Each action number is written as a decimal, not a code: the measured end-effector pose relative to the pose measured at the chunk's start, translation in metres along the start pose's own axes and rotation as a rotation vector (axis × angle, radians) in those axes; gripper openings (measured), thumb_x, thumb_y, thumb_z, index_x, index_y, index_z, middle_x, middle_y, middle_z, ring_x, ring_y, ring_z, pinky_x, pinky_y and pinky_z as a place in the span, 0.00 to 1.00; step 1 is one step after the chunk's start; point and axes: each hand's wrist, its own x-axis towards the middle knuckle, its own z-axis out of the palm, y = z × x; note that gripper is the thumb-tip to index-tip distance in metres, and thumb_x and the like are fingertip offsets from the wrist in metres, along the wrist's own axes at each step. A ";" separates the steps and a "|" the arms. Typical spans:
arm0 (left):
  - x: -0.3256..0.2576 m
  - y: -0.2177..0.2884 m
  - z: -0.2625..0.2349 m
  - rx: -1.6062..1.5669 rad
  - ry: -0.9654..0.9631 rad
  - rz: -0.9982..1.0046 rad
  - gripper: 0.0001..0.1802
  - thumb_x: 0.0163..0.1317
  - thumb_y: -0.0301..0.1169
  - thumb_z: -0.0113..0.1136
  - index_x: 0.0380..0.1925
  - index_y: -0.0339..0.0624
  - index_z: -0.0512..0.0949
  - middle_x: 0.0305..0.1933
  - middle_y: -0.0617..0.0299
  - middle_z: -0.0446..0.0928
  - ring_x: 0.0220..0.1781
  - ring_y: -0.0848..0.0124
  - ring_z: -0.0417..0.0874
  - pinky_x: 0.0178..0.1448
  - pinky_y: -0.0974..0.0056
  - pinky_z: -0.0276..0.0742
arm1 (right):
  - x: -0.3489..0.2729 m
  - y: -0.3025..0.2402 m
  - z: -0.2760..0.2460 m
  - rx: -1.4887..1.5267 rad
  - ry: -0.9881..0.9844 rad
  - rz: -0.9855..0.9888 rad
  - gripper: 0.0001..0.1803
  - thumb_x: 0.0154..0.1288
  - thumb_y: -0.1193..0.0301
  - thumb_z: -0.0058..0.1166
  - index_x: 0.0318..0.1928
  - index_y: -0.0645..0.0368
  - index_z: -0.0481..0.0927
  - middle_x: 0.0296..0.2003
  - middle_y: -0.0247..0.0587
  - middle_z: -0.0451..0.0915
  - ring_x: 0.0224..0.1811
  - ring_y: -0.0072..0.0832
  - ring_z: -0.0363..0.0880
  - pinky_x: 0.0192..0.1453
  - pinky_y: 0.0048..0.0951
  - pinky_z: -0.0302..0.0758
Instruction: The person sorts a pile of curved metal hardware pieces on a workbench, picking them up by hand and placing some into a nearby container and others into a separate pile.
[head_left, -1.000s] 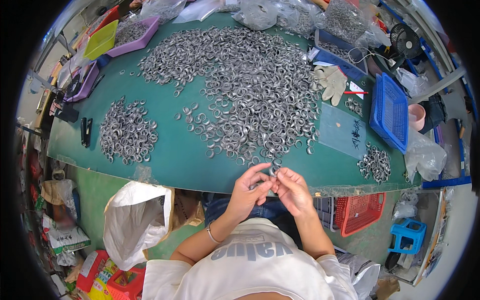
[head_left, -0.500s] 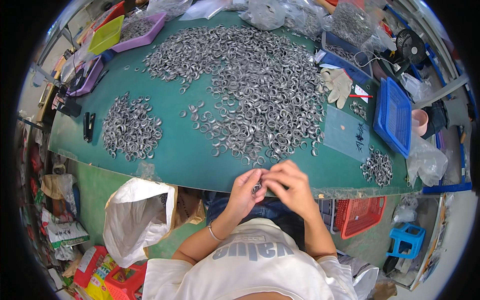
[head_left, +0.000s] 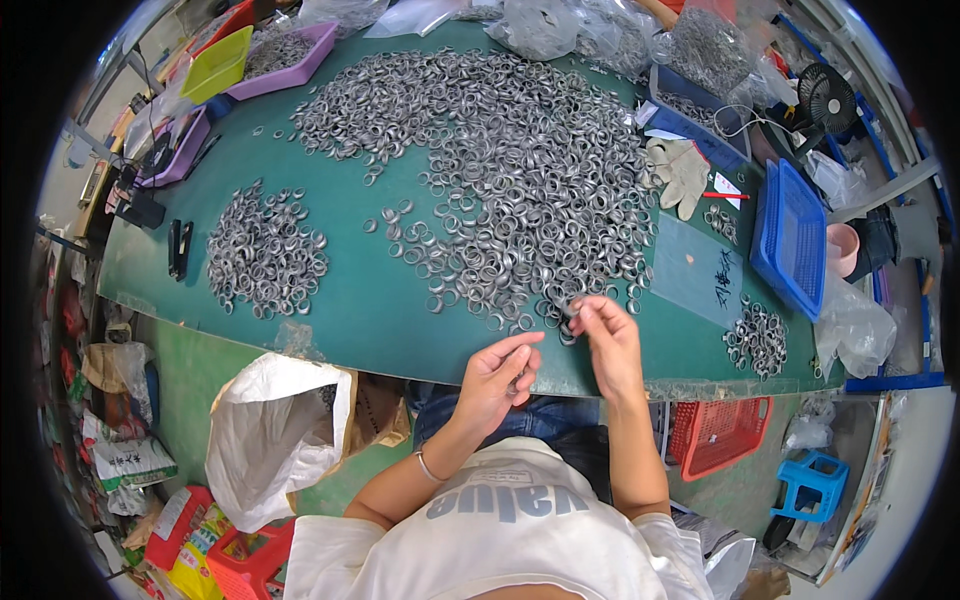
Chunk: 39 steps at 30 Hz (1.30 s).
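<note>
A small grey metal ring (head_left: 570,310) sits pinched between the thumb and forefinger of the right hand (head_left: 610,340), lifted just off the near edge of the big heap of rings (head_left: 520,170) that spreads across the green bench (head_left: 370,320). The fingers are closed on it; the ring is too small to tell how it is turned. The left hand (head_left: 500,375) waits just below and to the left of those fingers, curled at the bench edge over the lap; whether it holds a ring of its own cannot be told.

To do this well, I judge, the grip should be light and on the rim only, so the ring can be turned and looked over. The left hand should stay close, ready to take it.

Far left of the fingers lies a smaller, separate pile of rings (head_left: 262,255); far right, past a clear sheet (head_left: 695,270), another small cluster (head_left: 758,338) beside a blue basket (head_left: 790,240). A white bag (head_left: 270,430) hangs open below the bench, left of the left hand.
</note>
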 end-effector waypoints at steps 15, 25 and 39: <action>0.002 0.004 0.011 -0.109 0.078 -0.023 0.15 0.68 0.37 0.46 0.39 0.34 0.73 0.28 0.62 0.69 0.21 0.77 0.67 0.18 0.75 0.60 | -0.012 -0.018 0.022 -0.844 -0.040 -0.619 0.09 0.51 0.80 0.58 0.35 0.64 0.79 0.36 0.43 0.76 0.39 0.38 0.72 0.44 0.34 0.69; 0.005 -0.002 0.005 -0.013 0.102 0.041 0.13 0.65 0.30 0.53 0.46 0.33 0.75 0.33 0.64 0.72 0.28 0.78 0.71 0.22 0.75 0.66 | 0.005 0.001 0.016 -0.821 0.223 -0.495 0.04 0.53 0.79 0.59 0.32 0.62 0.80 0.25 0.38 0.76 0.22 0.25 0.72 0.30 0.24 0.67; 0.002 -0.002 0.014 0.082 0.023 0.037 0.18 0.69 0.40 0.47 0.43 0.35 0.73 0.28 0.66 0.70 0.21 0.80 0.66 0.20 0.76 0.62 | -0.039 -0.021 0.031 -0.960 -0.146 -0.797 0.07 0.48 0.78 0.61 0.31 0.62 0.80 0.30 0.37 0.78 0.33 0.34 0.74 0.36 0.32 0.66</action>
